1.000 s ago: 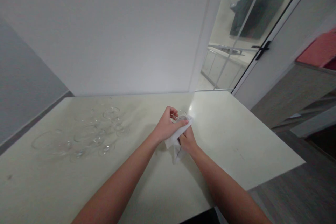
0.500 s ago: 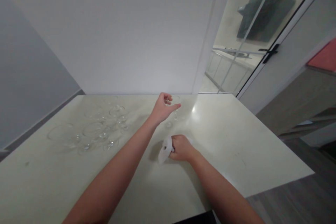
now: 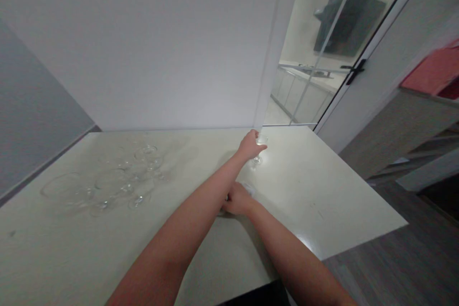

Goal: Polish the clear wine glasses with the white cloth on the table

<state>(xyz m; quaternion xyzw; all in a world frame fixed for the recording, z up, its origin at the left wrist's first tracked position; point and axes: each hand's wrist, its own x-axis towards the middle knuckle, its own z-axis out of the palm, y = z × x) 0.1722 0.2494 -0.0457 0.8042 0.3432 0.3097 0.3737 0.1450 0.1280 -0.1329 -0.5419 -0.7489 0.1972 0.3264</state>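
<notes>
My left hand [image 3: 250,144] reaches to the far side of the white table [image 3: 315,172]. Its thumb and fingers are closed around the bowl of a clear stemmed glass [image 3: 257,159], whose foot is near or on the tabletop. Nearer to me, my right hand [image 3: 238,198] is closed on a white cloth [image 3: 248,188], mostly hidden by the hand and my left forearm. On the left part of the table is a group of several clear glasses [image 3: 111,181], their outlines faint.
A white panel [image 3: 172,57] rises behind the table's far edge. To the right are a glazed door [image 3: 322,57] with a black handle [image 3: 355,71] and a shelf unit bearing a red item [image 3: 430,71]. A dark object [image 3: 258,295] shows at the bottom edge.
My left hand and the stemmed glass have moved right across the far side of the table. The cloth in my right hand is now largely covered by my left forearm. The view has turned slightly.
</notes>
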